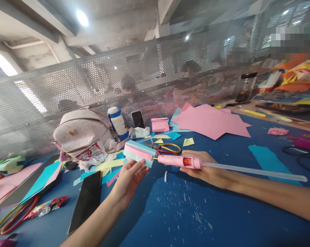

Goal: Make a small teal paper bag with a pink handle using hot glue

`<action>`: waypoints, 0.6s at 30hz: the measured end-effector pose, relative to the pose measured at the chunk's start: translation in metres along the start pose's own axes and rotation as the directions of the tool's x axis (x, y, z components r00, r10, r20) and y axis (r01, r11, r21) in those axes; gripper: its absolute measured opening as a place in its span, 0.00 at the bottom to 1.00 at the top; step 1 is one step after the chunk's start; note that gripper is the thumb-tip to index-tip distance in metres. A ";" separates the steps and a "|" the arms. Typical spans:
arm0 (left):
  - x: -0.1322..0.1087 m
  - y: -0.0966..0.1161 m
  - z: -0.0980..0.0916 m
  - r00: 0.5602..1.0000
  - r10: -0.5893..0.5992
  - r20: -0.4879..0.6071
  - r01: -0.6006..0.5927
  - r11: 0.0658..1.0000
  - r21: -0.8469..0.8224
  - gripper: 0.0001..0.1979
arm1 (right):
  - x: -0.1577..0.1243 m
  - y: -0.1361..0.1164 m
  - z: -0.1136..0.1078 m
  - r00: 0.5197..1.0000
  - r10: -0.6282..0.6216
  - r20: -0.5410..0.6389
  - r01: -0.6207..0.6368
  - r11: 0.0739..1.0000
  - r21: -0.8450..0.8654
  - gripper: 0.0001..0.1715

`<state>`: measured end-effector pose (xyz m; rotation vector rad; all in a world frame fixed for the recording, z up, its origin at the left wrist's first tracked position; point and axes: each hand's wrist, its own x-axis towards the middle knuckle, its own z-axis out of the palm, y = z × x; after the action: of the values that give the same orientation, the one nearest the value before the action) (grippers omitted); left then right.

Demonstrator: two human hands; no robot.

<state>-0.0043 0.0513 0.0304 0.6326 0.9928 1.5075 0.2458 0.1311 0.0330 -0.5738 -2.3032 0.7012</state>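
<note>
My left hand pinches a small folded piece of light blue and pink paper, held tilted above the table. In my right hand is a pink hot glue gun, its fingers wrapped round the far side and partly hidden. The gun's nozzle points left and meets the right edge of the paper; whether it touches I cannot tell. A long translucent glue stick sticks out of its back over my right forearm. Just behind the paper lie scissors with red and yellow handles.
Pink paper sheets are stacked behind my right hand. A backpack, a bottle and a small propped phone stand along the perforated metal screen. A black phone lies left of my forearm, and more scissors at far left.
</note>
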 end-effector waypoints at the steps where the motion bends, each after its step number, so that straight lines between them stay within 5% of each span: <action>1: -0.001 0.000 0.001 1.000 0.000 -0.001 0.000 1.000 0.007 0.12 | 0.000 0.000 0.000 1.000 0.005 -0.005 -0.005 1.000 0.004 0.15; 18: -0.004 -0.002 0.005 1.000 -0.016 -0.007 0.016 1.000 -0.006 0.10 | -0.003 0.001 0.003 0.998 0.056 -0.037 -0.055 0.998 0.015 0.12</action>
<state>0.0015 0.0481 0.0321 0.6144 0.9959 1.4992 0.2459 0.1294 0.0288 -0.6416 -2.2533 0.7262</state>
